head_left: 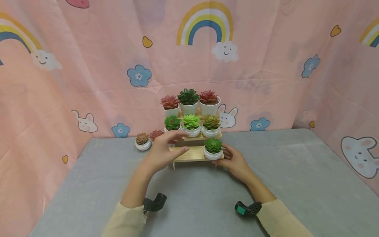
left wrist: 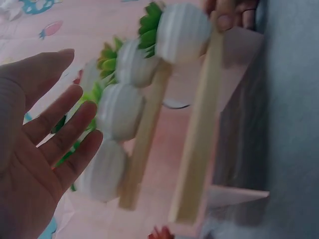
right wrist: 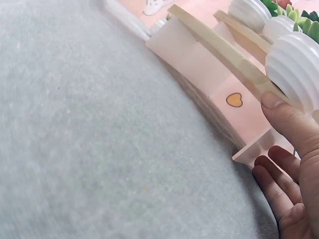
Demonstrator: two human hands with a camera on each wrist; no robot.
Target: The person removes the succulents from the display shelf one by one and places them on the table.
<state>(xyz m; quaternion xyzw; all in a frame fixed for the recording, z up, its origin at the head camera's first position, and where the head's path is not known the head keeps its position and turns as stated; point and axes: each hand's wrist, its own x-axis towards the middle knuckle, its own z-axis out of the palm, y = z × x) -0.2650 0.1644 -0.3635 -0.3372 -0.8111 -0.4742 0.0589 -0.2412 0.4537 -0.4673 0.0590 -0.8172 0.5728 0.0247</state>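
Observation:
A three-tier wooden plant stand (head_left: pixel 188 154) with white side supports stands at the back of the table. My right hand (head_left: pixel 235 163) grips the right end of its lowest step, thumb on the front edge and fingers at the white side support (right wrist: pixel 256 147). Beside that hand, a green succulent in a white ribbed pot (head_left: pixel 213 149) sits on the step's right end. My left hand (head_left: pixel 163 148) hovers at the stand's left side, fingers extended and thumb apart, holding nothing. In the left wrist view, its fingers overlap the middle-row pots (left wrist: pixel 119 112).
Three potted succulents (head_left: pixel 188 98) fill the top step and three more (head_left: pixel 191 123) the middle one. Left of the stand, a brown succulent (head_left: pixel 142 141) and a reddish one (head_left: pixel 156 134), partly hidden by my left hand, stand on the grey table (head_left: pixel 103 184). A pink patterned curtain (head_left: pixel 254 65) hangs close behind.

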